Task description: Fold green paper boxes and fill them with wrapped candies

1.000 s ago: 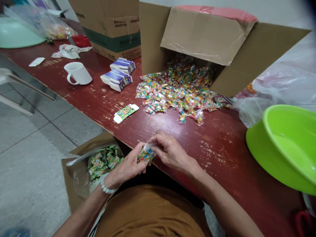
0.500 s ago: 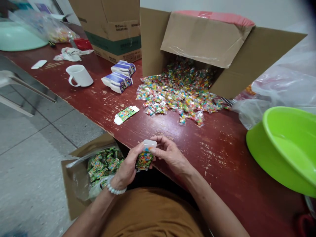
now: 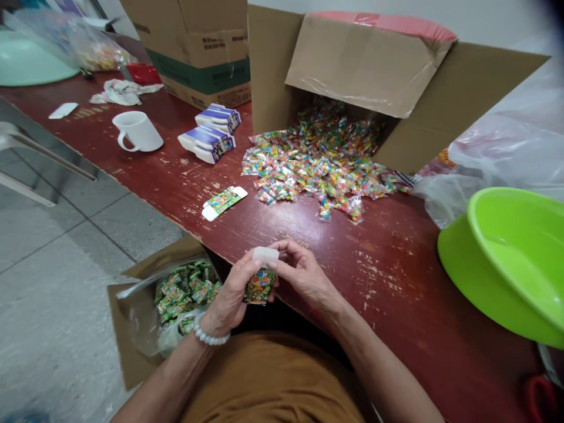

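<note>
My left hand (image 3: 235, 288), with a pale bead bracelet at the wrist, is closed around the side of a small green printed candy box (image 3: 259, 288). The box is upright at the table's front edge, its white flap (image 3: 265, 255) bent at the top. Thumb and fingers of my right hand (image 3: 304, 273) pinch the box's upper right corner by the flap. A flattened green carton (image 3: 224, 202) lies on the table beyond my hands. Farther back, a heap of small clear candy packets (image 3: 308, 170) spills from a cardboard box on its side (image 3: 348, 70).
Below the table edge at left, an open carton (image 3: 126, 346) holds many green candy boxes (image 3: 187, 294). A white mug (image 3: 143, 132) and purple carton stacks (image 3: 207, 143) stand back left. At right is a lime green basin (image 3: 462, 264), with red-handled scissors (image 3: 540, 393) below it.
The white flap has come down over the box's mouth, where orange and blue candy colours showed before. Both hands keep their hold; the view has shifted slightly.
</note>
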`<state>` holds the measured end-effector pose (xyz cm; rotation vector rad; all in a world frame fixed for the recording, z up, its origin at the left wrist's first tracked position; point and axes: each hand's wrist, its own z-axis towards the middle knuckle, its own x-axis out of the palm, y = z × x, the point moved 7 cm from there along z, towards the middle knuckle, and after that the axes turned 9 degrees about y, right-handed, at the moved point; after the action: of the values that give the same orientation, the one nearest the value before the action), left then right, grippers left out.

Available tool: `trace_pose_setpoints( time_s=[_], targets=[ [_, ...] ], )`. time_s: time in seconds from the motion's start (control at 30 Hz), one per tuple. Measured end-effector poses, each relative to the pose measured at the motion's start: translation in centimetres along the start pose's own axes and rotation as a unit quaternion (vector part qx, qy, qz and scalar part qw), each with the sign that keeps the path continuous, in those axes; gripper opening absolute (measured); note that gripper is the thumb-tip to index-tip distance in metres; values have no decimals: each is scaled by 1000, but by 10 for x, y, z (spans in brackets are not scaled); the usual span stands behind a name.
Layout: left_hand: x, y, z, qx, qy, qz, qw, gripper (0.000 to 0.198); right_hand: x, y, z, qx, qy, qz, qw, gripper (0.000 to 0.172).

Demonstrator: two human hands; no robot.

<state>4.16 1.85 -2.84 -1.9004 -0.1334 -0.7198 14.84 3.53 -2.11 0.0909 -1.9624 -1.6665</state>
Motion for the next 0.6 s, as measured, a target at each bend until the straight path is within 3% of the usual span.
trace_pose_setpoints(
  time_s=[0.1, 0.17, 0.23, 0.33, 0.47, 0.53, 0.6],
  targets=[
    [2, 5, 2, -40, 15, -58, 997, 42, -4, 22, -6, -115, -47, -211, 969, 15],
    [4, 8, 2, -75, 31, -99, 992, 48, 0, 31, -11, -167, -30, -322, 932, 12],
    [5, 8, 1, -91, 34, -120, 988, 50, 4, 32, -12, -170, 4, -351, 921, 15],
    [2, 6, 1, -80, 17, -105, 991, 52, -1, 25, -8, -109, -12, -296, 949, 13],
    [-2, 10, 1, -65, 13, -68, 995, 65, 1, 7, 1, -13, -4, -96, 995, 15],
    [-3, 12, 1, -61, 19, -60, 996, 70, 6, 2, 3, 7, 14, -22, 1000, 20],
    [-4, 12, 2, -61, 23, -53, 996, 69, 6, 3, 4, -4, 3, -27, 1000, 20]
  ],
)
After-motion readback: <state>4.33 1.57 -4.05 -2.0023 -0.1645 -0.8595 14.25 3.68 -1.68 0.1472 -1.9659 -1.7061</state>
